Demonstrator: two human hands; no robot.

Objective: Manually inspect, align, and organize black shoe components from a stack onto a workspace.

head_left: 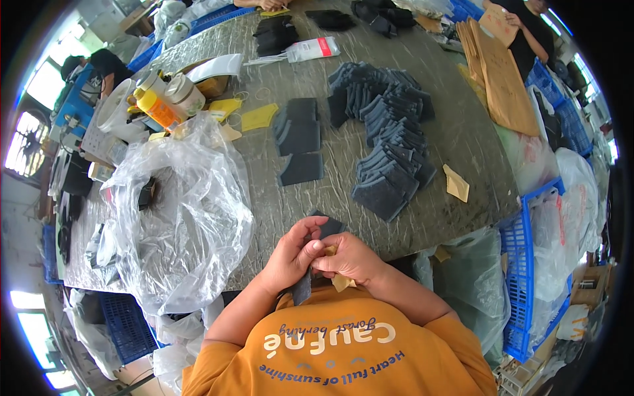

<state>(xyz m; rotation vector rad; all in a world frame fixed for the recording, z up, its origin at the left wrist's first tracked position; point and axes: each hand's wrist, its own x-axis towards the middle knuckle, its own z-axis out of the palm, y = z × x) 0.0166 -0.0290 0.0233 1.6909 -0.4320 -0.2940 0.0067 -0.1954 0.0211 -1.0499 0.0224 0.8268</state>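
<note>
Close to my body at the table's front edge, my left hand [291, 256] pinches a dark grey fabric piece [302, 288], whose lower end hangs below the fingers. My right hand [356, 257] meets it, thumb tip against the left thumb, with a small tan piece [342, 282] held in its curled fingers. Beyond the hands, part of the dark cloth shows on the table side. A long curved row of overlapping dark fabric pieces [389, 142] lies ahead to the right. Straight ahead are a few flat dark pieces [301, 169].
A crumpled clear plastic bag [191, 218] covers the table's left. Behind it stand an orange bottle [157, 109] and a white jar [184, 94]. A tan scrap [456, 183] lies right, near a blue crate [518, 277]. Brown paper patterns [498, 79] lean near another person.
</note>
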